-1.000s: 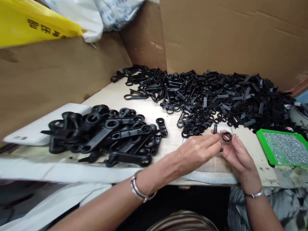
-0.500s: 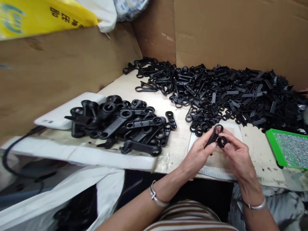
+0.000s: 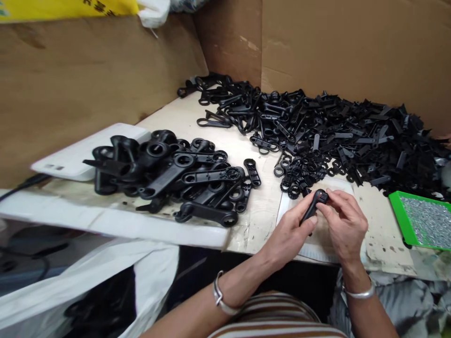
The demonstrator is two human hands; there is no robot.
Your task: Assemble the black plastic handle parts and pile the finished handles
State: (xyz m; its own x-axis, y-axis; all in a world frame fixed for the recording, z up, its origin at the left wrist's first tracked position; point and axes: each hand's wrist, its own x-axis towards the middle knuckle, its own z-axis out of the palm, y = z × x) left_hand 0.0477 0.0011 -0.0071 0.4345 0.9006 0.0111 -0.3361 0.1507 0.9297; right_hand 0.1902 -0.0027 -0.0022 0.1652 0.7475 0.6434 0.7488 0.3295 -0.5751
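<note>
My left hand [image 3: 291, 230] grips a black plastic arm [image 3: 310, 209] by its shaft, with the round end pointing up and away. At that round end my right hand [image 3: 347, 223] pinches a small black ribbed ring [image 3: 323, 197], which now sits against or in the arm's head; how deep it sits I cannot tell. Both hands are above a pale flat sheet [image 3: 319, 246] at the table's front edge. Just beyond them lies a heap of similar black rings [image 3: 303, 173].
Black arms [image 3: 207, 180] are piled on the left. A larger mound of black parts [image 3: 352, 131] runs along the cardboard wall [image 3: 352, 47]. On the right stands a green tray [image 3: 400, 218] of small metal pieces. A white box [image 3: 88, 152] with a cable lies at left.
My right hand has brought the ring from beside the arm onto its round end. The left hand has turned the arm slightly. The camera view has shifted a little.
</note>
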